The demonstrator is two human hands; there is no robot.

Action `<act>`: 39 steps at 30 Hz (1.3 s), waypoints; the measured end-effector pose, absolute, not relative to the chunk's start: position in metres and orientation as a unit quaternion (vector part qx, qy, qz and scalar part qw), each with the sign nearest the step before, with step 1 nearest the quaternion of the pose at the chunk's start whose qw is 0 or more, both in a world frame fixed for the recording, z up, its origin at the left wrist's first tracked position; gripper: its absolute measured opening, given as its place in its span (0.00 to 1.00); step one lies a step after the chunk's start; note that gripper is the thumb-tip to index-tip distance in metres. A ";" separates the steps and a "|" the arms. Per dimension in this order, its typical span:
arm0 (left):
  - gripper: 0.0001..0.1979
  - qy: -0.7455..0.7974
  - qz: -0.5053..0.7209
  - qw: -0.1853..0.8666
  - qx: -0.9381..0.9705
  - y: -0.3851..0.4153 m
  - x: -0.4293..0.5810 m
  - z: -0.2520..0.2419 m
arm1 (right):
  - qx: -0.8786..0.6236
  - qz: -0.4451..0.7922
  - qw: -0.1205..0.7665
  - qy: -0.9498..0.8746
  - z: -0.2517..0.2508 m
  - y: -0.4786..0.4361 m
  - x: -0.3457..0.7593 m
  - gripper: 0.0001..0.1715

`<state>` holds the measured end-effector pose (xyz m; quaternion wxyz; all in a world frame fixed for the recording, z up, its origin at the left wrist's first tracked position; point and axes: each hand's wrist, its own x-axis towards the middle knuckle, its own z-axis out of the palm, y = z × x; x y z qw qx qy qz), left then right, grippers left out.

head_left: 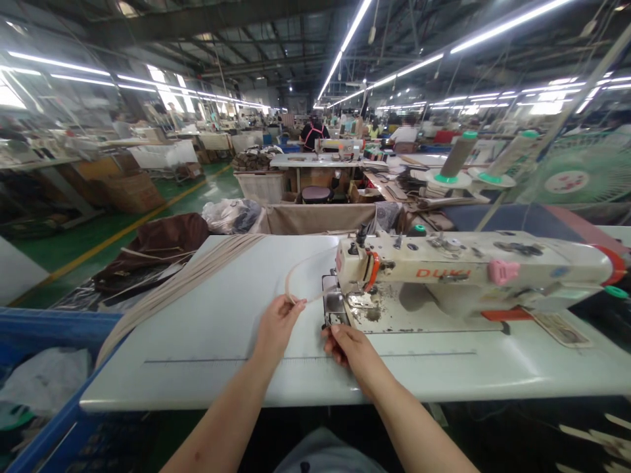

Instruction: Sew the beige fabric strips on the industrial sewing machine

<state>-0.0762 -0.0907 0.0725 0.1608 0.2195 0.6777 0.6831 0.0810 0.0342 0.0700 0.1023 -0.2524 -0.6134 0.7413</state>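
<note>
A thin beige strip point(288, 279) curves over the white table, left of the sewing machine point(444, 259). My left hand point(282, 315) pinches its near end between thumb and fingers. Beside the needle area, my right hand point(344, 343) is at the front edge of the metal plate point(335, 302), its fingers curled together; what they hold, if anything, is hidden. A bundle of long beige strips point(182, 282) lies across the table's left side and hangs over its edge.
The white table point(207, 368) has a ruler line along its front. A blue bin point(54, 433) stands at the left, by a brown cloth heap point(172, 243). Thread cones point(456, 157) and a green fan point(582, 174) are at the right. People sit farther back.
</note>
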 end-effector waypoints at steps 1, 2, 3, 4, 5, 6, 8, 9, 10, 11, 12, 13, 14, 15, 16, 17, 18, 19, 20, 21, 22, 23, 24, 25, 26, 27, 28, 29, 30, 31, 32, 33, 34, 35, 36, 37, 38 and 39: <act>0.21 0.673 0.686 0.158 0.225 -0.096 -0.074 0.070 | -0.251 0.744 0.097 -0.612 0.069 0.035 0.078 0.38; 0.20 0.668 0.690 0.157 0.230 -0.101 -0.071 0.067 | -0.250 0.745 0.090 -0.612 0.068 0.035 0.074 0.38; 0.20 0.664 0.694 0.153 0.233 -0.105 -0.069 0.064 | -0.247 0.748 0.083 -0.610 0.067 0.035 0.071 0.38; 0.20 0.661 0.697 0.148 0.236 -0.109 -0.067 0.062 | -0.244 0.751 0.076 -0.609 0.066 0.035 0.067 0.39; 0.19 0.660 0.698 0.143 0.239 -0.113 -0.065 0.060 | -0.241 0.754 0.069 -0.607 0.066 0.035 0.063 0.39; 0.19 0.661 0.697 0.137 0.241 -0.117 -0.063 0.059 | -0.238 0.757 0.062 -0.606 0.066 0.034 0.059 0.40; 0.18 0.666 0.693 0.129 0.245 -0.124 -0.060 0.058 | -0.228 0.763 0.047 -0.603 0.067 0.033 0.053 0.40; 0.18 0.667 0.691 0.127 0.248 -0.127 -0.058 0.058 | -0.221 0.766 0.039 -0.602 0.068 0.032 0.051 0.40; 0.18 0.668 0.689 0.125 0.250 -0.130 -0.056 0.058 | -0.214 0.769 0.033 -0.602 0.070 0.031 0.049 0.40; 0.18 0.669 0.688 0.123 0.252 -0.133 -0.055 0.059 | -0.206 0.771 0.028 -0.602 0.071 0.030 0.047 0.40; 0.17 0.670 0.687 0.122 0.253 -0.136 -0.053 0.060 | -0.198 0.772 0.024 -0.603 0.073 0.029 0.046 0.39; 0.16 0.672 0.686 0.120 0.253 -0.138 -0.051 0.061 | -0.190 0.772 0.022 -0.606 0.075 0.028 0.045 0.39; 0.15 0.674 0.684 0.118 0.252 -0.140 -0.049 0.062 | -0.183 0.770 0.020 -0.610 0.077 0.028 0.044 0.39; 0.15 0.676 0.683 0.118 0.249 -0.142 -0.048 0.063 | -0.177 0.766 0.020 -0.617 0.079 0.027 0.043 0.38; 0.15 0.679 0.682 0.118 0.245 -0.144 -0.047 0.064 | -0.173 0.760 0.021 -0.626 0.080 0.027 0.042 0.38; 0.15 0.681 0.681 0.122 0.240 -0.147 -0.046 0.065 | -0.170 0.752 0.023 -0.637 0.082 0.028 0.042 0.38; 0.16 0.687 0.676 0.125 0.236 -0.149 -0.046 0.066 | -0.168 0.740 0.027 -0.650 0.083 0.028 0.042 0.38; 0.17 0.697 0.666 0.126 0.234 -0.152 -0.048 0.067 | -0.169 0.726 0.035 -0.666 0.084 0.029 0.043 0.37; 0.18 0.710 0.652 0.126 0.233 -0.155 -0.050 0.067 | -0.173 0.708 0.046 -0.683 0.085 0.030 0.045 0.35; 0.19 0.723 0.637 0.126 0.234 -0.158 -0.053 0.068 | -0.180 0.691 0.062 -0.697 0.087 0.031 0.049 0.31; 0.21 0.733 0.625 0.131 0.235 -0.162 -0.057 0.069 | -0.192 0.662 0.084 -0.720 0.087 0.033 0.054 0.26; 0.23 0.740 0.615 0.141 0.234 -0.166 -0.062 0.069 | -0.205 0.610 0.112 -0.757 0.088 0.034 0.061 0.21; 0.25 0.744 0.607 0.156 0.231 -0.171 -0.067 0.069 | -0.219 0.533 0.143 -0.805 0.088 0.036 0.069 0.15; 0.26 0.747 0.599 0.171 0.229 -0.176 -0.074 0.069 | -0.232 0.432 0.172 -0.854 0.086 0.037 0.078 0.08; 0.26 0.754 0.587 0.183 0.231 -0.181 -0.081 0.069 | -0.242 0.319 0.193 -0.896 0.084 0.039 0.087 0.02; 0.25 0.766 0.568 0.189 0.233 -0.186 -0.088 0.068 | -0.249 0.209 0.200 -0.924 0.081 0.040 0.096 0.10; 0.24 0.783 0.544 0.189 0.234 -0.191 -0.096 0.067 | -0.253 0.123 0.193 -0.940 0.076 0.042 0.104 0.20; 0.24 0.802 0.517 0.187 0.234 -0.196 -0.104 0.066 | -0.257 0.071 0.177 -0.947 0.071 0.043 0.111 0.28; 0.24 0.820 0.488 0.186 0.233 -0.201 -0.112 0.065 | -0.258 0.041 0.156 -0.953 0.066 0.045 0.117 0.33; 0.24 0.838 0.458 0.185 0.231 -0.205 -0.121 0.064 | -0.254 0.022 0.133 -0.958 0.061 0.046 0.121 0.35; 0.25 0.856 0.425 0.181 0.232 -0.210 -0.131 0.063 | -0.250 0.009 0.115 -0.961 0.056 0.047 0.124 0.35; 0.25 0.873 0.390 0.170 0.239 -0.214 -0.141 0.063 | -0.246 0.000 0.103 -0.964 0.052 0.047 0.126 0.34; 0.24 0.890 0.351 0.149 0.249 -0.220 -0.152 0.064 | -0.241 -0.007 0.097 -0.966 0.049 0.048 0.128 0.33; 0.23 0.907 0.311 0.119 0.257 -0.226 -0.165 0.064 | -0.238 -0.012 0.094 -0.967 0.048 0.048 0.128 0.32; 0.23 0.922 0.275 0.084 0.258 -0.233 -0.178 0.066 | -0.235 -0.016 0.095 -0.967 0.047 0.048 0.128 0.30; 0.22 0.937 0.243 0.048 0.248 -0.243 -0.191 0.068 | -0.232 -0.018 0.098 -0.968 0.046 0.048 0.128 0.29; 0.23 0.947 0.224 0.023 0.229 -0.254 -0.206 0.071 | -0.227 -0.018 0.101 -0.968 0.046 0.049 0.128 0.29; 0.23 0.955 0.210 0.005 0.208 -0.268 -0.220 0.074 | -0.224 -0.018 0.103 -0.969 0.046 0.049 0.128 0.29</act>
